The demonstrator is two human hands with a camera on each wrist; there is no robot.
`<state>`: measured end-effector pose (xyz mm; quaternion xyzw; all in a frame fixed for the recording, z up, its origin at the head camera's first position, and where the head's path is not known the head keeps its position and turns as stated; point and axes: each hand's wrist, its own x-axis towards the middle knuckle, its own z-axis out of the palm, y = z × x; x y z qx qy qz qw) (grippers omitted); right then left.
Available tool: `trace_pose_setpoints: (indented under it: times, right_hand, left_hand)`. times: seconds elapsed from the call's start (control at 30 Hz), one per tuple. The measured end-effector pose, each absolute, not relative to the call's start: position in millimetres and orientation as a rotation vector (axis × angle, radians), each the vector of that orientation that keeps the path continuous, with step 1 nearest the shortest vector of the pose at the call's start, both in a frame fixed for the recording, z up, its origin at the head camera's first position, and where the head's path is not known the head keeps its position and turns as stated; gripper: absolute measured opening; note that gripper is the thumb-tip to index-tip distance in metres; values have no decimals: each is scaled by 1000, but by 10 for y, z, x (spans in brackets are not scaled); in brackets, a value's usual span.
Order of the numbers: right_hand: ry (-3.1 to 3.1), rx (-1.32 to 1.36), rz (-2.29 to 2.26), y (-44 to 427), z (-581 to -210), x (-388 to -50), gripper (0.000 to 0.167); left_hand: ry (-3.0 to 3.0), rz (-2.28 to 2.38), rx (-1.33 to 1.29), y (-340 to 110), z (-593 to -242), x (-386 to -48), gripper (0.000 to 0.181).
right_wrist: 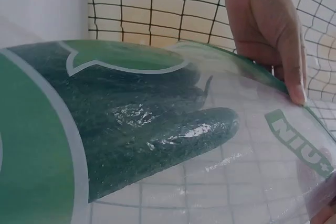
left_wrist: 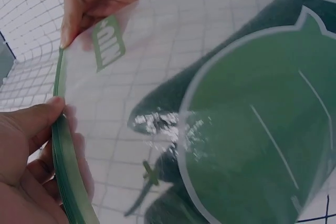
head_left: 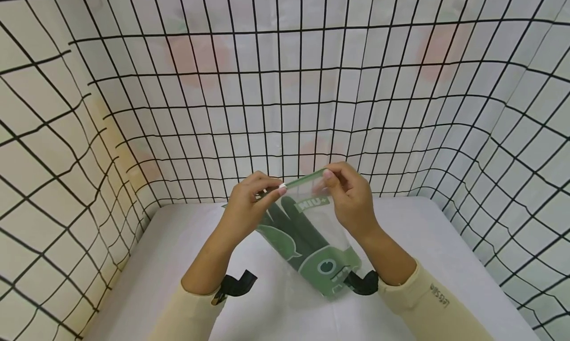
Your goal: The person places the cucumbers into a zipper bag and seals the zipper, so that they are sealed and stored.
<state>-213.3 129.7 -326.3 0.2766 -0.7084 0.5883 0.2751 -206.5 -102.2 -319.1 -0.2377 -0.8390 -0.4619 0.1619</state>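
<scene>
A clear plastic zip bag (head_left: 327, 281) with green printing hangs slanted between both hands, low over the white surface. Inside it lie several dark green cucumbers (right_wrist: 163, 124), seen through the film; a thin stem shows at one tip. My left hand (head_left: 246, 205) pinches the green top edge between thumb and fingers, left of its middle. At the right end of that same edge, my right hand (head_left: 355, 198) pinches the film with thumb and forefinger. In the left wrist view the green zip strip (left_wrist: 59, 124) runs straight between the two hands. Whether its lips are sealed I cannot tell.
A white-covered table (head_left: 178, 262) lies beneath the bag. Black wire grid panels (head_left: 289, 103) rise at the back and both sides, close behind the hands. Dark wrist straps (head_left: 238, 284) stick out below each hand.
</scene>
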Motion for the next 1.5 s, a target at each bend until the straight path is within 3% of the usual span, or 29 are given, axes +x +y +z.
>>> trace_pose_setpoints:
  times: [1.0,1.5]
  right_hand:
    - [-1891,533,1666,1624,-3233,-2273,24]
    - [-1852,431,1780,1805,-3296,-2370,18]
  left_hand:
    - [-2407,-1051,-636,-1413,-3033,-2083,19]
    - [-2372,-1045,-515,-1661,-3067,-2097,19]
